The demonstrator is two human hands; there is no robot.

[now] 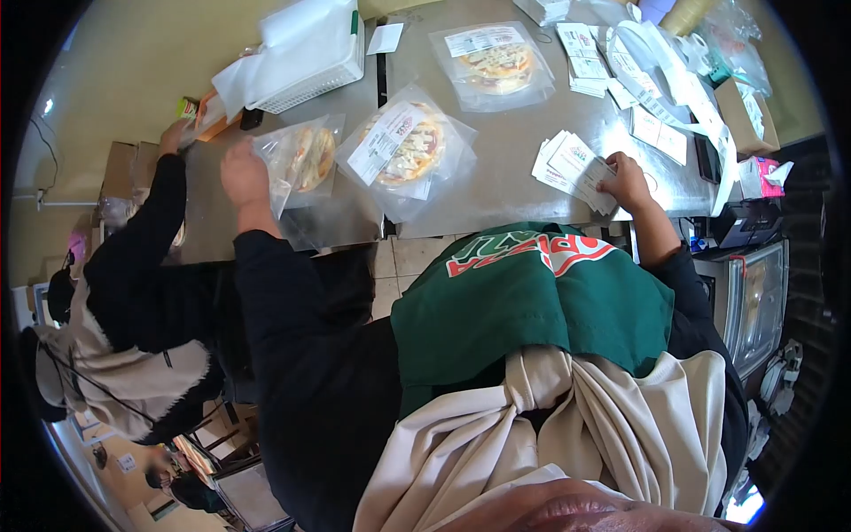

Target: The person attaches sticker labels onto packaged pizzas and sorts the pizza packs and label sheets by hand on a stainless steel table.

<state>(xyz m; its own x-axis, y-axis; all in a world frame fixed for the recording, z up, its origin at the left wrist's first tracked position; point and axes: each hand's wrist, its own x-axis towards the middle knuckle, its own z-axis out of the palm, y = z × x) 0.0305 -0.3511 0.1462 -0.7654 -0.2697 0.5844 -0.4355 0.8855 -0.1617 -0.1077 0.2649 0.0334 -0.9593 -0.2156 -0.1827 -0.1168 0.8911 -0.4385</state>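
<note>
Three pizzas are already in clear bags along the bench. The far bag and the middle bag each show a printed card, and respectively, lying over the pizza; you can't tell from here whether these cards are inside the plastic or on top of it. The near-left bag, with its pizza seen at a slant, shows no card from this side, so it looks like the least finished of the three.

Your left hand is at the outer edge of that near-left bag, but whether its fingers are closed on the plastic can't be told. Your right hand is narrow, its thumb and fingers pinching the edge of the fanned cards.

More loose card stacks and a long white strip lie beyond, so plenty of cards remain unused. No closure shows clearly on any bag, so whether sealing is done or still left can't be judged.
</note>
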